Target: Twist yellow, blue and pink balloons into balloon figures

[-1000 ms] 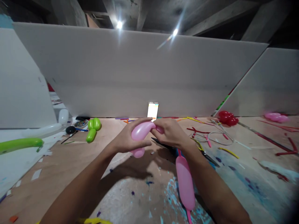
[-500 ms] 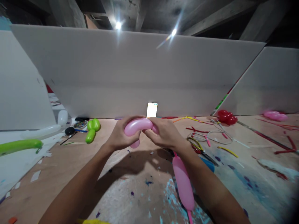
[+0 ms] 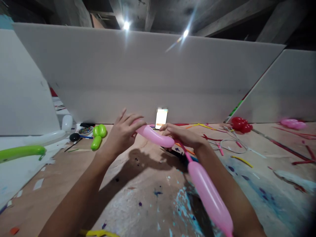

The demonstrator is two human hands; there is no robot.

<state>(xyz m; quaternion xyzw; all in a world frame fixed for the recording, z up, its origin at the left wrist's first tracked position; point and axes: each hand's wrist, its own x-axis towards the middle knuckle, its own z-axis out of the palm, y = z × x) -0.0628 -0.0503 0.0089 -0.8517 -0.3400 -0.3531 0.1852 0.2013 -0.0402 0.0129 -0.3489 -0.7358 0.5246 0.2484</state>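
Observation:
I hold a long pink balloon [image 3: 155, 136] above a paint-stained wooden table [image 3: 138, 197]. My left hand [image 3: 122, 133] pinches its far end, with the other fingers spread upward. My right hand [image 3: 184, 135] grips the thin uninflated neck between two inflated sections. The second pink section [image 3: 209, 197] hangs down and to the right along my right forearm. A lit phone [image 3: 161, 118] leans upright against the white panel just behind my hands.
A green twisted balloon [image 3: 98, 135] and a long green balloon [image 3: 21, 153] lie at the left. Red balloons [image 3: 240, 125] and pink ones [image 3: 292, 124] sit at the far right. Loose uninflated balloon strips [image 3: 222, 144] litter the right side. White panels [image 3: 148, 75] wall the table's back.
The pink section that was bent double between my hands is now straightened out. My left fingers have opened from a wrap to a pinch, and the lower section has swung up to the right.

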